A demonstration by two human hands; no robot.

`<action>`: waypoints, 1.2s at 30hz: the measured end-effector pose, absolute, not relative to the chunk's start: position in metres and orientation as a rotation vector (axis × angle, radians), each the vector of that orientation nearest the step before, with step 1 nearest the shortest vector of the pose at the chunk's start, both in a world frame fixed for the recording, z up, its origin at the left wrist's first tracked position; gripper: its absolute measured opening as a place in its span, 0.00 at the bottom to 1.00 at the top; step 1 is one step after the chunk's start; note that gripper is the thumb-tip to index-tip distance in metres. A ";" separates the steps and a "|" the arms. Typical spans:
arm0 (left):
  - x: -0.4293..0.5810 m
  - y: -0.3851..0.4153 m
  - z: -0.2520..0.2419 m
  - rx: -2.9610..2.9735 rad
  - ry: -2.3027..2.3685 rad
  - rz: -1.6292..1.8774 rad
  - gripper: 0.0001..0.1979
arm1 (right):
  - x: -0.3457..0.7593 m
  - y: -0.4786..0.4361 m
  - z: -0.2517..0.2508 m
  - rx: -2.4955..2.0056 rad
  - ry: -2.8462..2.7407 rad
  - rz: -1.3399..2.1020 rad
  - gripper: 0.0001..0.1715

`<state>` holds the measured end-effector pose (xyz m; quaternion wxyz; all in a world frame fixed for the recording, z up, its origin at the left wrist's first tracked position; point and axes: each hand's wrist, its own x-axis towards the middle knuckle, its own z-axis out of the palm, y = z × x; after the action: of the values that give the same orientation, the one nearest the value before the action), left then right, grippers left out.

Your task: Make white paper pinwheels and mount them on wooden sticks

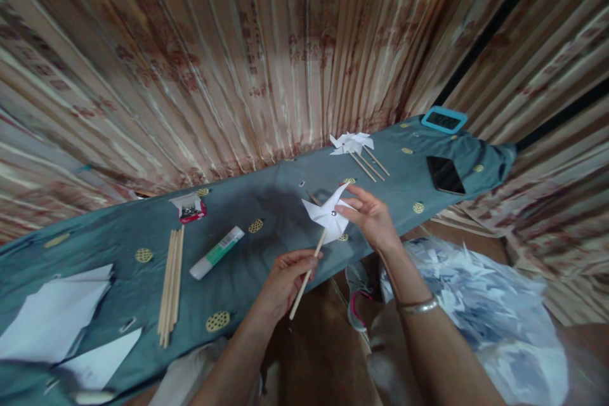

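A white paper pinwheel [328,214] on a wooden stick [299,297] is held over the front edge of the table. My left hand [289,280] pinches the stick below the paper blades. The fingers of my right hand [368,214] are on the pinwheel's right-hand blades, beside the round silvery pin at its centre. Further back on the cloth lie more white pinwheels [352,143] with their sticks. A bundle of bare sticks [170,288] and a green and white glue stick [217,252] lie to the left.
The cloth-covered table [276,203] also bears a small red and white box [190,208], white paper sheets [61,314], a black phone [446,175] and a blue-framed clock [444,119]. A plastic bag of paper scraps [476,311] stands at right. Curtains hang behind.
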<state>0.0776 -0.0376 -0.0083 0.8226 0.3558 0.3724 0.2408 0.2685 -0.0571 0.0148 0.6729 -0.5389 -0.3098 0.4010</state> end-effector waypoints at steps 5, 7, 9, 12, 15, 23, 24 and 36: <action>0.079 -0.037 -0.010 0.744 0.784 0.513 0.17 | 0.268 -0.058 0.014 -1.193 -0.705 0.914 0.35; 0.079 -0.037 -0.010 0.745 0.784 0.515 0.17 | 0.268 -0.058 0.014 -1.180 -0.697 0.917 0.34; 0.079 -0.037 -0.010 0.746 0.786 0.514 0.17 | 0.268 -0.058 0.014 -1.183 -0.698 0.919 0.33; 0.079 -0.038 -0.010 0.751 0.781 0.510 0.16 | 0.271 -0.058 0.013 -1.211 -0.730 0.909 0.31; 0.079 -0.038 -0.010 0.756 0.783 0.499 0.16 | 0.274 -0.058 0.011 -1.214 -0.752 0.905 0.28; 0.080 -0.038 -0.012 0.769 0.789 0.511 0.17 | 0.268 -0.055 0.010 -1.204 -0.706 0.876 0.30; 0.080 -0.039 -0.013 0.771 0.792 0.517 0.17 | 0.265 -0.054 0.009 -1.199 -0.688 0.859 0.31; 0.084 -0.040 -0.017 0.782 0.844 0.620 0.16 | 0.238 -0.052 0.005 -1.212 -0.601 0.704 0.28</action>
<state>0.0845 -0.0397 -0.0166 0.7939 0.3637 0.3927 0.2886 0.2381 -0.0520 0.0052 0.7230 -0.5491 -0.2724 0.3187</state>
